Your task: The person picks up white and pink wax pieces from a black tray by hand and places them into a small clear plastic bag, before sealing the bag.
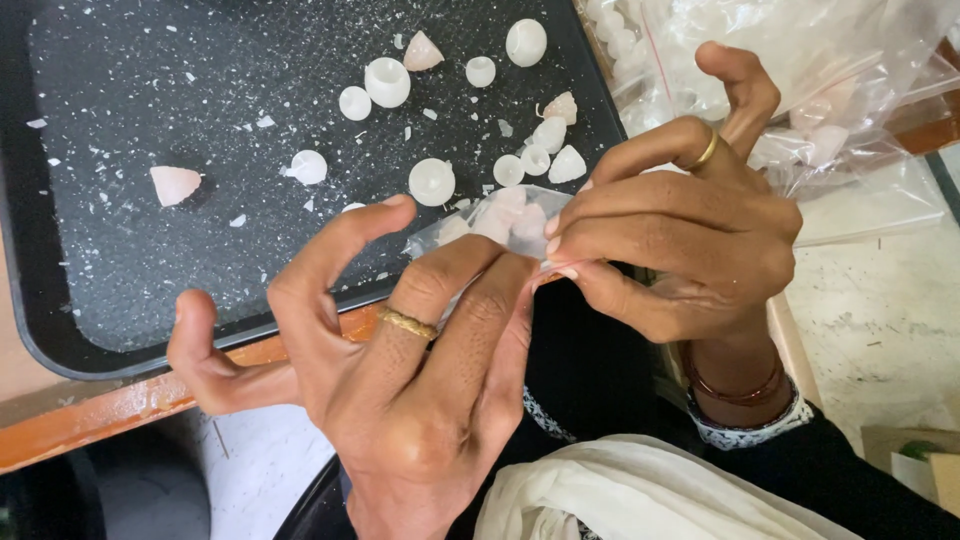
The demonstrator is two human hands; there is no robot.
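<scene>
Both hands pinch a small clear plastic bag [490, 218] that holds a few pale pink pieces. My left hand [400, 370], with a gold ring, grips the bag's lower edge between thumb and fingers. My right hand [680, 230], also ringed, pinches the bag's right edge with its fingertips. The bag hangs just over the front edge of a black tray [100, 260]. On the tray lie several small white rounded caps [431, 181] and pale pink cone-shaped pieces [174, 184], amid white flecks.
A large clear plastic bag [800, 70] filled with white and pink pieces lies at the upper right. The tray rests on an orange-edged table [120, 405]. White cloth [620, 500] lies in my lap below.
</scene>
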